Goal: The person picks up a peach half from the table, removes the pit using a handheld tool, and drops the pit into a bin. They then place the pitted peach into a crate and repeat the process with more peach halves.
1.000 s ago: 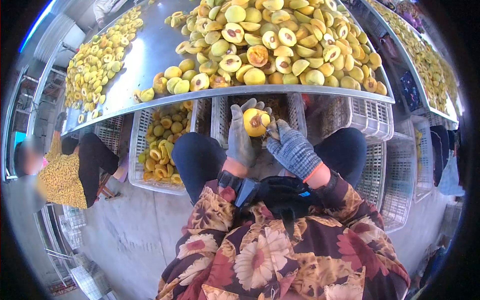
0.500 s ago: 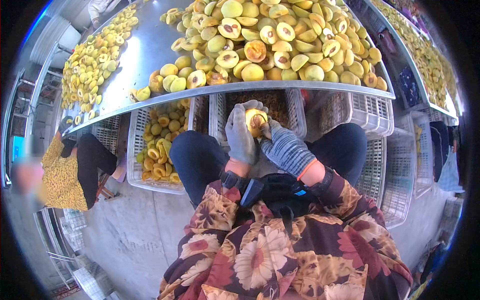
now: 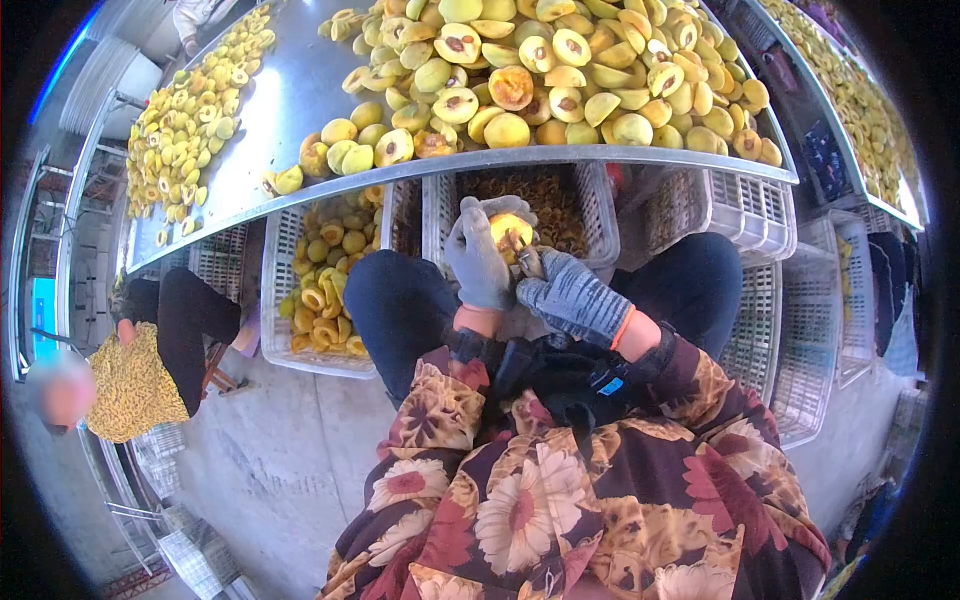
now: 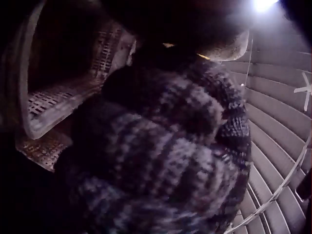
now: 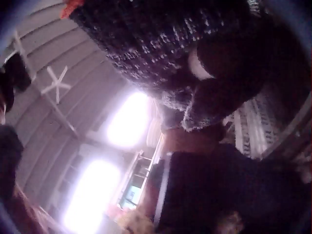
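My left hand (image 3: pixel 475 255), in a plain grey glove, holds a halved yellow peach (image 3: pixel 510 230) with its cut side up. My right hand (image 3: pixel 585 300) wears a striped knitted glove with an orange cuff. It grips a small tool (image 3: pixel 530 262) whose end is at the lower edge of the fruit. Much of the tool is hidden by the fingers. In the left wrist view the striped right glove (image 4: pixel 161 131) fills the middle, while the right wrist view shows that glove (image 5: pixel 151 44) dark and close up.
Below my hands stands a crate (image 3: pixel 603 205) with brown scraps. Left of it, another crate (image 3: pixel 270 290) holds peaches. Ahead, a metal table (image 3: pixel 300 100) bears heaped peach halves (image 3: pixel 600 60). Stacked crates (image 3: pixel 800 330) stand right; a person (image 3: pixel 140 380) sits at left.
The peach and both hands have drawn slightly lower, and the right hand's tool has shifted to the fruit's lower edge. The seated person's arm has come down from the table edge.
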The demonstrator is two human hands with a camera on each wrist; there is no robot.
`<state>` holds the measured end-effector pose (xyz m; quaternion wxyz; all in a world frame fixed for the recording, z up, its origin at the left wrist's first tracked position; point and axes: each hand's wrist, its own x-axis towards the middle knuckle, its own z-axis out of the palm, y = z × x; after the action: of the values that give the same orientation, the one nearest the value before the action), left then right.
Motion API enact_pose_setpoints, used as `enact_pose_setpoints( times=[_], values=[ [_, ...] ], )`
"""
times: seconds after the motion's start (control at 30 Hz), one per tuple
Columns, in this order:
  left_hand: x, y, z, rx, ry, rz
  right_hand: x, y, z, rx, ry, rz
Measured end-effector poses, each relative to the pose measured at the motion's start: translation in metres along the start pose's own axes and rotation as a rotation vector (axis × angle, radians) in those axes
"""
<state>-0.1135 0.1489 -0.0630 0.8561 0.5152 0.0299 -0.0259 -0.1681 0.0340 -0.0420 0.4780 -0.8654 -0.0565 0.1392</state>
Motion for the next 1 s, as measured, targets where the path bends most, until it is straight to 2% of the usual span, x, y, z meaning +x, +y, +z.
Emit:
enact_pose_setpoints(
  times=[0.03,0.07,0.17,0.23,0.33,0.37,0.47,0.53,0.6,0.67,0.73,0.8,0.87,0.97,1.0],
  values=[
    [0.001,0.007,0.0,-0.023,-0.023,-0.111,0.001,0.005,0.004,-0.088,0.041,-0.074],
    [0.002,0.011,-0.001,-0.045,-0.044,-0.223,0.0,0.008,0.007,-0.045,0.06,-0.05],
    [0.008,0.009,-0.01,0.0,-0.101,-0.31,0.001,0.009,0.011,0.05,0.07,-0.01],
    [0.006,0.006,-0.011,-0.004,-0.075,-0.246,0.001,0.004,0.005,0.065,0.013,-0.025],
    [0.004,-0.001,-0.003,-0.03,0.013,-0.081,-0.002,-0.016,-0.008,0.339,-0.186,0.283],
    [0.002,-0.002,-0.002,-0.042,0.052,-0.018,-0.001,-0.011,-0.007,0.309,-0.195,0.218],
    [0.003,0.006,-0.001,-0.143,0.0,-0.159,0.001,0.002,-0.003,0.197,-0.185,0.088],
    [0.006,0.008,-0.008,-0.09,-0.086,-0.241,0.001,-0.001,0.003,0.095,-0.131,0.081],
    [0.009,0.011,-0.012,-0.045,-0.142,-0.298,-0.003,-0.003,-0.007,0.183,-0.244,0.062],
    [0.01,0.014,-0.012,-0.008,-0.171,-0.33,-0.003,0.005,-0.014,0.115,-0.252,-0.174],
    [0.011,0.01,-0.014,-0.009,-0.163,-0.306,0.004,0.024,-0.017,-0.115,-0.142,-0.622],
    [0.012,0.004,-0.012,-0.005,-0.134,-0.207,0.004,0.029,-0.017,0.326,-0.284,-0.464],
    [0.012,-0.003,-0.005,0.004,-0.081,-0.034,-0.002,0.024,-0.019,1.372,-0.627,0.421],
    [0.014,0.006,0.002,0.04,-0.113,-0.098,-0.004,0.017,-0.025,1.445,-0.608,0.421],
    [0.018,0.008,0.005,0.017,-0.122,-0.231,-0.002,0.025,-0.024,1.427,-0.59,0.436]
  ],
)
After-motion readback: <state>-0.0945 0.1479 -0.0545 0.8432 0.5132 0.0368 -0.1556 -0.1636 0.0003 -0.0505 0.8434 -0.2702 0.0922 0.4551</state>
